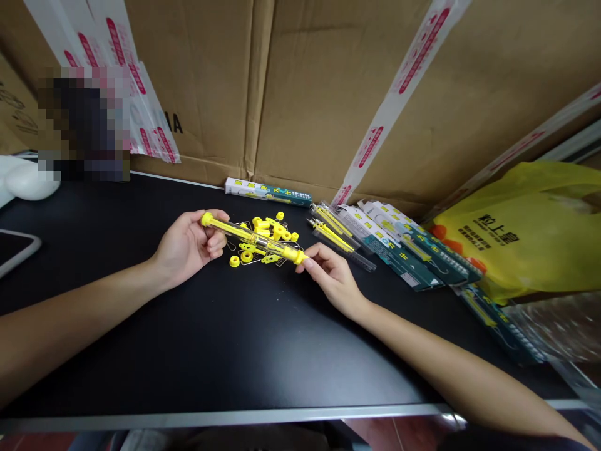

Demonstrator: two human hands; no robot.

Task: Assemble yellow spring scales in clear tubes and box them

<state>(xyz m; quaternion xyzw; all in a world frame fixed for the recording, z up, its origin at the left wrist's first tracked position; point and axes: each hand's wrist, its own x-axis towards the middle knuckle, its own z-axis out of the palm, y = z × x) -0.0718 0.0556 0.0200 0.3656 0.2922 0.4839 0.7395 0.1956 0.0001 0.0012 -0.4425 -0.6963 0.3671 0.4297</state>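
Observation:
A tubular spring scale [253,237], clear with yellow end pieces, is held slantwise above the black table [225,351]. My left hand [188,241] is closed around its upper left end, close to the yellow cap. At the lower right end, my right hand [331,272] pinches the yellow tip between thumb and fingers. Behind and beneath the tube lies a loose heap of yellow plastic parts [280,232], including rings and flat pieces, mixed with bent metal hooks. The tube hides part of this heap.
Clear tubes with yellow rods [333,235] lie right of the heap. Printed boxes [399,257] are piled beyond them, and another box [267,191] lies against the cardboard [319,94]. A yellow plastic bag [507,238] stands far right. A white-edged device [16,250] lies left.

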